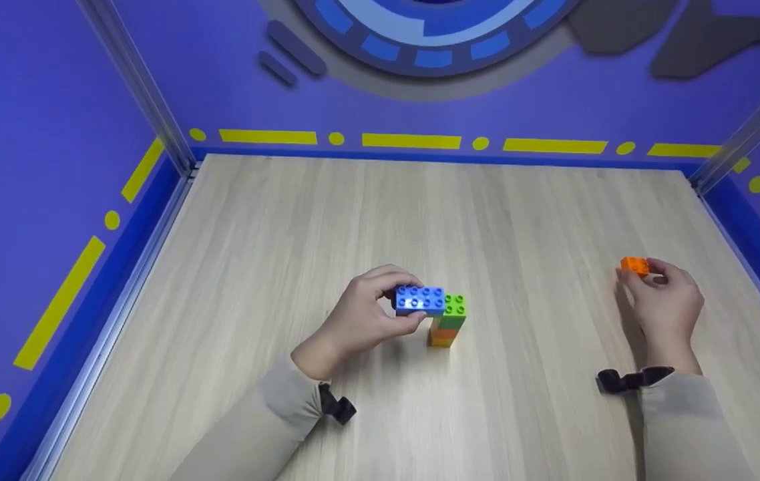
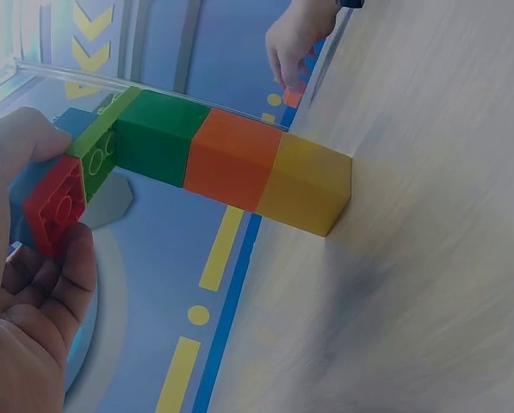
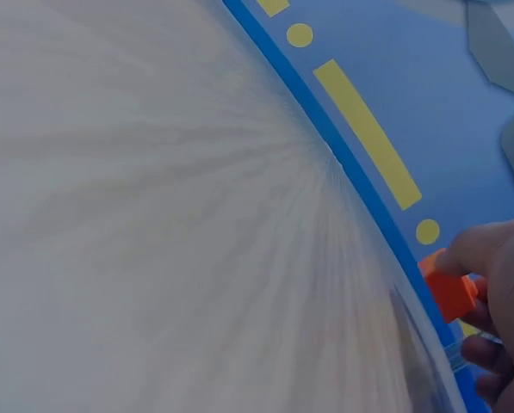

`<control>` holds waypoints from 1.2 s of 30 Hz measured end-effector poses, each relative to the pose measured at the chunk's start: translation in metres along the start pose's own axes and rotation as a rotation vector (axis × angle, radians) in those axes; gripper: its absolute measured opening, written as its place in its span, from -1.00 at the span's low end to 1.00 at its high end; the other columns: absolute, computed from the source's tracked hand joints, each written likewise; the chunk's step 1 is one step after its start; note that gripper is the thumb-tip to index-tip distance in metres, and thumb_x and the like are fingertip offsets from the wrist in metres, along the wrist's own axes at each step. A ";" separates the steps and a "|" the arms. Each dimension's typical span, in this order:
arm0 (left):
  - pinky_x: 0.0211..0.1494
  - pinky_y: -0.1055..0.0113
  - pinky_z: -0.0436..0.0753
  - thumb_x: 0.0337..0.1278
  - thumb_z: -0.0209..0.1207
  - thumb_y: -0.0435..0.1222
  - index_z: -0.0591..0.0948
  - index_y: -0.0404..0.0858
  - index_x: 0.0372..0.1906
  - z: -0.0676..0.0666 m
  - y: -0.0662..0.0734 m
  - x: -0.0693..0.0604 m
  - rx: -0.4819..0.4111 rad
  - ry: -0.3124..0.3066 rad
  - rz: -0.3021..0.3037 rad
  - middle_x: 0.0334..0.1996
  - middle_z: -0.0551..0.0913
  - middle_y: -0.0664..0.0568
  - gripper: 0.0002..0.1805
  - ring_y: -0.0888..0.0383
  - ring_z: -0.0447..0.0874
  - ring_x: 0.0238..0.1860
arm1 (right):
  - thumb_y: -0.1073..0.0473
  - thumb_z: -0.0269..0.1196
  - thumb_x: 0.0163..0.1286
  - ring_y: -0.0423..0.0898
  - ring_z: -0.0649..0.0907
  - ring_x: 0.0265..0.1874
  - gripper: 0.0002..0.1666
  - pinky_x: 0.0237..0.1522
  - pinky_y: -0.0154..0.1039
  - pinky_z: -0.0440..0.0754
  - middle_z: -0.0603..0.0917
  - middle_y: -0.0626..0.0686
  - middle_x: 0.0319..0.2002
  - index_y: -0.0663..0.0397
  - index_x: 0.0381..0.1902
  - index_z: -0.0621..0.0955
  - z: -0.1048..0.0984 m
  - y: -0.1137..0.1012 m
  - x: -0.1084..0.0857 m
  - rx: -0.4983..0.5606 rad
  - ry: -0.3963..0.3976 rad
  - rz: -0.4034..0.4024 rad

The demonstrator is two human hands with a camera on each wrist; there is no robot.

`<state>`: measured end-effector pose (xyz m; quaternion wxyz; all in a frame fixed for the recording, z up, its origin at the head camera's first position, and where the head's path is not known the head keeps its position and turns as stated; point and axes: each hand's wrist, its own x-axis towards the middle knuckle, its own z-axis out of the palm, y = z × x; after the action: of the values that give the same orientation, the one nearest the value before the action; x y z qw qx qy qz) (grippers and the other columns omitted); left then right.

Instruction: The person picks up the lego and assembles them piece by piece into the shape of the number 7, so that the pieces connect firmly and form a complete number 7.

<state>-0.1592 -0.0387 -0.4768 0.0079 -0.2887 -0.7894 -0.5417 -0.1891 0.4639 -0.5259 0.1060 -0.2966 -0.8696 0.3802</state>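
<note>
A small tower of toy building bricks stands upright in the middle of the table: a yellow brick [image 2: 304, 185] at the bottom, then an orange one [image 2: 235, 159], a green one [image 2: 157, 129] and a light green one [image 1: 455, 304]. On top, a blue brick [image 1: 419, 300] juts out to the left, with a red brick [image 2: 54, 206] under its overhang. My left hand [image 1: 372, 308] holds the blue brick between thumb and fingers. Far to the right, my right hand [image 1: 670, 300] pinches a small orange brick [image 1: 634, 266] above the table.
The wood-grain table [image 1: 527, 227] is bounded by a blue back wall [image 1: 433, 113] and side walls with yellow markings. Metal posts [image 1: 143, 83] stand at the back corners. Black straps [image 1: 634, 379] sit at both wrists.
</note>
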 end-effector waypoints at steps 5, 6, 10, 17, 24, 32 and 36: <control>0.08 0.41 0.74 0.23 0.57 -0.31 0.83 -0.25 0.09 0.001 -0.001 0.000 -0.002 -0.003 -0.005 0.08 0.82 0.00 -0.66 0.19 0.71 0.02 | -0.06 0.44 0.58 -0.35 0.67 0.13 -0.29 0.13 -0.66 0.67 0.58 -0.27 0.21 -0.05 0.60 0.61 0.003 -0.011 -0.005 0.157 0.054 -0.023; 0.08 0.41 0.74 0.23 0.57 -0.30 0.82 -0.25 0.09 0.001 -0.001 0.001 -0.001 -0.003 -0.004 0.08 0.82 0.00 -0.66 0.19 0.71 0.02 | -0.02 0.46 0.58 -0.40 0.66 0.09 -0.30 0.08 -0.69 0.65 0.55 -0.35 0.15 -0.04 0.59 0.62 0.004 -0.013 -0.007 0.193 0.059 -0.037; 0.07 0.41 0.74 0.23 0.57 -0.31 0.83 -0.25 0.08 0.001 -0.001 0.001 -0.002 0.000 -0.001 0.07 0.83 -0.01 -0.66 0.19 0.71 0.01 | 0.12 0.49 0.55 -0.47 0.66 -0.03 -0.34 -0.07 -0.73 0.64 0.54 -0.45 0.06 0.05 0.54 0.64 0.010 -0.022 -0.016 0.327 0.053 -0.103; 0.10 0.42 0.74 0.23 0.57 -0.32 0.82 -0.25 0.09 0.005 -0.002 -0.003 0.001 -0.008 -0.020 0.08 0.83 0.00 -0.66 0.20 0.71 0.03 | 0.37 0.53 0.45 -0.33 0.76 -0.12 -0.48 -0.06 -0.65 0.73 0.80 -0.29 -0.12 0.14 0.34 0.74 0.023 -0.037 -0.033 0.631 -0.026 -0.130; 0.08 0.42 0.74 0.22 0.58 -0.33 0.83 -0.25 0.08 0.005 -0.002 -0.001 0.001 -0.007 -0.016 0.07 0.83 0.00 -0.66 0.20 0.71 0.02 | 0.46 0.52 0.43 -0.20 0.81 -0.07 -0.54 0.02 -0.52 0.81 0.85 -0.08 -0.05 0.36 0.26 0.74 0.028 -0.061 -0.056 0.853 -0.142 -0.207; 0.10 0.41 0.75 0.22 0.58 -0.32 0.83 -0.24 0.09 0.003 0.003 0.002 0.003 -0.007 -0.008 0.07 0.83 0.00 -0.65 0.21 0.71 0.02 | 0.60 0.43 0.43 -0.17 0.84 -0.04 -0.55 0.07 -0.44 0.83 0.84 0.01 0.04 0.59 0.26 0.69 0.026 -0.100 -0.091 0.838 -0.283 -0.483; 0.09 0.42 0.74 0.21 0.58 -0.34 0.83 -0.25 0.09 0.002 0.005 0.002 0.009 -0.006 -0.012 0.06 0.83 0.00 -0.65 0.21 0.71 0.01 | 0.66 0.40 0.41 -0.18 0.83 -0.02 -0.57 0.09 -0.43 0.83 0.82 0.03 0.06 0.55 0.22 0.72 0.027 -0.116 -0.106 0.838 -0.363 -0.569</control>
<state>-0.1578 -0.0352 -0.4732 0.0037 -0.2855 -0.7937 -0.5372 -0.1654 0.3224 -0.4558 0.1623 0.0891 -0.6938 0.6960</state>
